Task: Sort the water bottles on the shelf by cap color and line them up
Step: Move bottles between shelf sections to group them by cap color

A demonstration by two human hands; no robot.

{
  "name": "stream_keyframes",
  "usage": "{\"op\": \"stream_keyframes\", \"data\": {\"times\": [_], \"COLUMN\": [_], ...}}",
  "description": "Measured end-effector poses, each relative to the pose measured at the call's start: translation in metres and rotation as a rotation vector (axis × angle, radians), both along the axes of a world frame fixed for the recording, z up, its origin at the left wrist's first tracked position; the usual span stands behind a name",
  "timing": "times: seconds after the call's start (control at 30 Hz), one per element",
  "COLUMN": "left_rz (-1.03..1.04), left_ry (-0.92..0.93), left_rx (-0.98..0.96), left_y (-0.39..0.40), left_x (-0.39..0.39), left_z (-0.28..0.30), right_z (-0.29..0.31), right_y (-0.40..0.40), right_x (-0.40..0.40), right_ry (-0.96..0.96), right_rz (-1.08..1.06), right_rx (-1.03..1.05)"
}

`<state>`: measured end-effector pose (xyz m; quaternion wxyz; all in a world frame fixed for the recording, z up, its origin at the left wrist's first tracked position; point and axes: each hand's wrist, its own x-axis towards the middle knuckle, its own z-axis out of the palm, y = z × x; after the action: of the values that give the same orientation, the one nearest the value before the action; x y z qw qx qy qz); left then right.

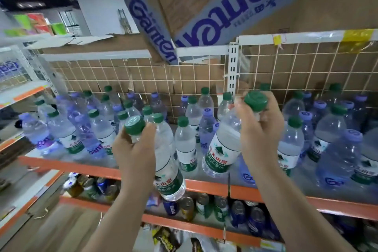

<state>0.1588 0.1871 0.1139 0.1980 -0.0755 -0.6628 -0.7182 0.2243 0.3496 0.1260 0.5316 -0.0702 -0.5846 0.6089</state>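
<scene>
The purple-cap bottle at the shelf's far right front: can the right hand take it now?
Probably not yet: the right hand already grips a green-cap bottle. The purple-cap bottle itself stands unblocked at the front edge.

Orange-edged shelf, green-capped bottles, purple-capped bottles

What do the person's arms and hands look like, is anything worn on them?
Both are bare. The left hand and right hand show no gloves, rings or watch, and no sleeve reaches either forearm as far as the picture shows.
</scene>
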Motion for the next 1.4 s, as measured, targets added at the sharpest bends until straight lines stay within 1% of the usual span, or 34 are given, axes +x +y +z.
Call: {"op": "stream_keyframes", "data": {"times": [0.17,0.3,0.37,0.57,0.73,0.8,0.9,1.0,1.1,1.2,1.3,1.4], "left_rz": [0.07,0.131,0.158,0.215,0.254,0.251,0.197,0.142,0.085,0.047,0.034,0.021], "left_ry": [0.043,0.013,0.014,0.009,0.017,0.016,-0.023,-0.052,-0.086,-0.092,-0.106,-0.095], "left_rx": [-0.065,-0.051,-0.048,-0.053,-0.111,-0.124,-0.127,-0.183,-0.206,-0.216,-0.264,-0.294], "left_y": [-0.046,-0.069,-0.075,-0.086,-0.095,-0.098,-0.101,-0.102,-0.101,-0.097,-0.096,-0.096], "left_x": [-0.046,-0.087,-0.106,-0.162,-0.198,-0.209,-0.228,-0.242,-0.256,-0.264,-0.268,-0.271], "left_z": [0.006,0.004,-0.001,-0.021,-0.037,-0.042,-0.051,-0.06,-0.066,-0.073,-0.08,-0.086], "right_z": [0.033,0.058,0.069,0.076,0.058,0.048,0.033,0.02,0.006,-0.001,-0.007,-0.009], "right_y": [-0.029,-0.036,-0.038,-0.043,-0.04,-0.037,-0.029,-0.02,-0.014,-0.015,-0.019,-0.025], "right_x": [-0.041,-0.077,-0.097,-0.155,-0.203,-0.223,-0.254,-0.274,-0.289,-0.29,-0.289,-0.292], "right_ry": [0.057,0.114,0.162,0.24,0.178,0.092,-0.115,-0.389,-0.686,-0.967,-1.144,-1.262], "right_rz": [-0.008,0.018,0.05,0.0,-0.031,-0.016,0.018,0.027,-0.009,0.009,0.036,0.037], "right_rx": [-0.01,-0.074,-0.07,0.036,0.169,0.219,0.333,0.475,0.525,0.58,0.584,0.575]}}
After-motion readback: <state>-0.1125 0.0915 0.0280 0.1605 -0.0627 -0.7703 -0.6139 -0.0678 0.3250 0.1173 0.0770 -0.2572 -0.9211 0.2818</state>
